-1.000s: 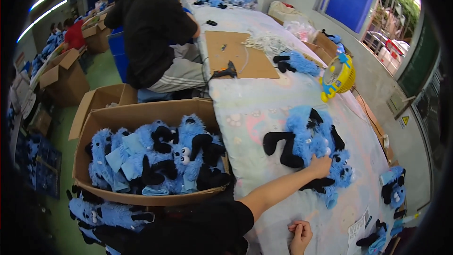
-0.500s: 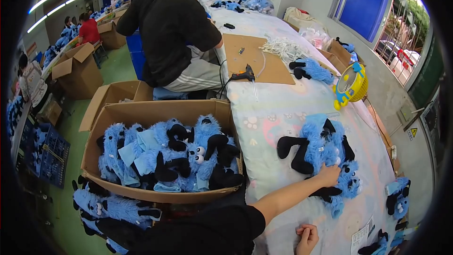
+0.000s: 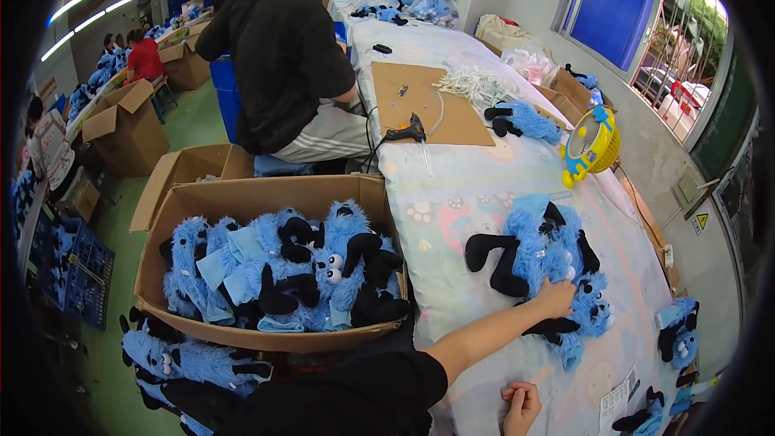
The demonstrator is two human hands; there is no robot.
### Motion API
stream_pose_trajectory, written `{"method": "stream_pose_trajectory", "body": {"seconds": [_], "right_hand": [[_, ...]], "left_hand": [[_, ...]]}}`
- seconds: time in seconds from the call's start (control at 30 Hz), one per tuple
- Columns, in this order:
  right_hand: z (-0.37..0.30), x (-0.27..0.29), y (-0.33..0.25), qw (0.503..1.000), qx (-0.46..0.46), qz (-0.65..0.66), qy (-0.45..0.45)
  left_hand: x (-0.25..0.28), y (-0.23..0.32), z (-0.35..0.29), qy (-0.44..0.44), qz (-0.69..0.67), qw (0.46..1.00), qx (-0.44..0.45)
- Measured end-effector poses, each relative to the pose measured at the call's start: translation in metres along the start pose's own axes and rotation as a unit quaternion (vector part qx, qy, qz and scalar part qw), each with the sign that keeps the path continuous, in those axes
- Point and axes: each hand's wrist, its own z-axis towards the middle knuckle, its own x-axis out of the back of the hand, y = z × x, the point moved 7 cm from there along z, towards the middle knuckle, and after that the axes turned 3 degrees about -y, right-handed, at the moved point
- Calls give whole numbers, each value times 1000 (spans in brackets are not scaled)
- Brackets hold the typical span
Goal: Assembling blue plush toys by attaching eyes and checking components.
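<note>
Two furry blue plush toys with black limbs lie together on the table at the right. The upper plush toy (image 3: 529, 242) has its black feet out to the left. The lower plush toy (image 3: 596, 300), with white eyes, lies against it. My left hand (image 3: 555, 299) reaches across from the left and grips the fur where the two meet, its fingertips partly buried. My right hand (image 3: 521, 408) rests near the bottom edge, fingers curled in, with nothing showing in it.
A cardboard box (image 3: 274, 341) full of plush toys stands left of the table. Ahead, a glue gun (image 3: 410, 131) lies on a cardboard sheet (image 3: 391, 85), near a yellow fan (image 3: 593, 145). A person in black (image 3: 282, 64) sits at the table's left side.
The whole view has shifted slightly. My hands and the two plush toys keep their places on the table. The seated person's head and arm have moved a little.
</note>
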Motion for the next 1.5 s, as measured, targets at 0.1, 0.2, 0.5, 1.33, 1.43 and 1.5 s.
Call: {"method": "stream_pose_trajectory", "body": {"seconds": [0.1,0.2,0.5,1.33,1.43,1.5], "right_hand": [[-5,-2,-5,999,-35,1,13],[-3,-9,-19,1000,-17,3,22],[2,-5,-29,999,50,-16,-4],[2,-16,-38,996,25,-72,-37],[-5,-11,-34,998,18,-61,-2],[-6,-11,-30,999,16,-47,17]], "left_hand": [[-5,11,-6,-22,5,1000,-18],[-7,32,-11,-45,22,998,-36],[-14,15,-10,-94,-50,994,-13],[246,-359,-623,168,-45,869,464],[184,-392,-633,104,-20,857,504],[149,-407,-636,31,51,830,554]]}}
